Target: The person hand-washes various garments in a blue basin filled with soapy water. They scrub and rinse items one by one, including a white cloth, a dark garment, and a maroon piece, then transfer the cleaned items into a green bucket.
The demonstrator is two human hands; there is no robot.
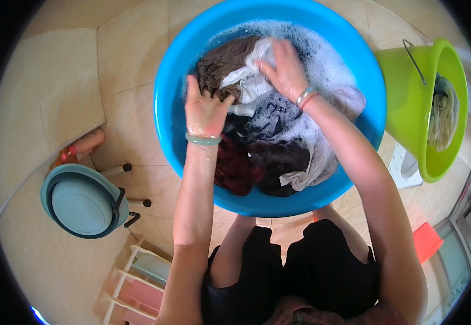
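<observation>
A large blue basin holds soapy water and several wet garments. My left hand, with a green bangle at the wrist, is turned palm up at the left side. Its thumb stands apart and its fingertips go beneath the edge of a brown crumpled cloth. Over the white cloth beside it lies my right hand, back upward, with the fabric between thumb and fingers. Some fingertips there are hard to make out. Dark garments, a dark red one and a pale one lie nearer me.
A lime green bucket with cloth inside leans at the right. To the left are a pale blue-grey round seat or basin on legs and an orange-red bottle. A white rack stands at lower left, an orange-red object at lower right.
</observation>
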